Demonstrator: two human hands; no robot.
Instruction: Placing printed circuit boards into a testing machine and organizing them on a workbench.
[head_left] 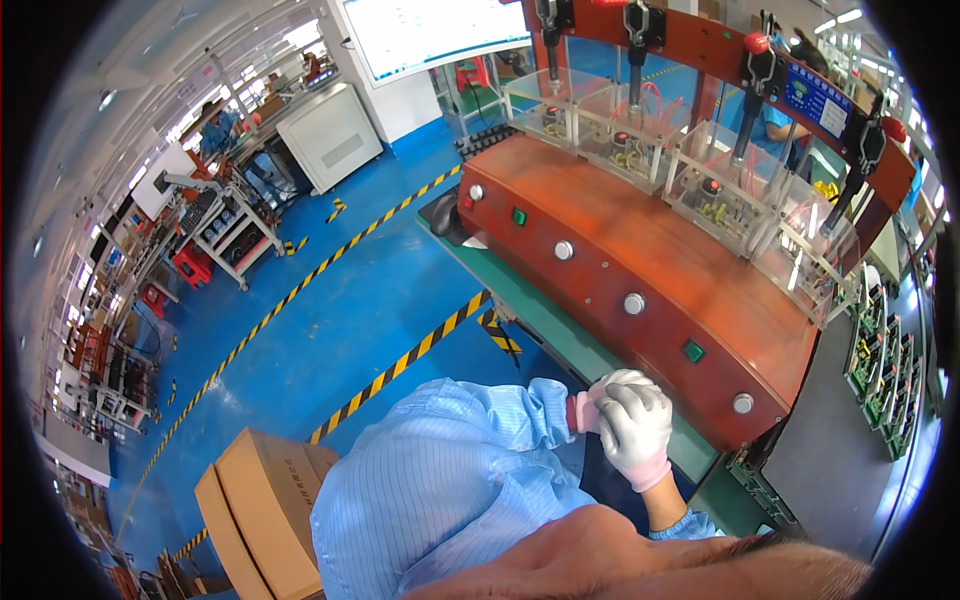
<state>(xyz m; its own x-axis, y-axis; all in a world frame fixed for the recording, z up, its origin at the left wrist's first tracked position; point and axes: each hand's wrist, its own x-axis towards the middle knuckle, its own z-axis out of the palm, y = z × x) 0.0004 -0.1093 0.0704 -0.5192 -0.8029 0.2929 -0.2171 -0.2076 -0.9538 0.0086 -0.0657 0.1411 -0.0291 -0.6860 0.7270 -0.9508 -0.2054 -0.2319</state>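
Note:
My two hands are clasped together by the near edge of the green bench top [560,318], both in white gloves with pink cuffs. My right hand [640,428] folds over the other one, with its fingers curled. My left hand [590,404] lies mostly behind it, so its fingers are hidden. Just beyond them stands a long red-brown test machine [640,250] with round silver buttons and green switches along its front. Clear plastic fixtures [620,140] sit on top, under toggle clamps [755,85] with red-tipped handles. No object shows between my hands.
Several green circuit boards [885,370] stand in a row at the right, by a dark grey surface [835,440]. A black mouse [440,215] lies left of the machine. A cardboard box [262,510] is at lower left. A bright screen [435,35] hangs beyond.

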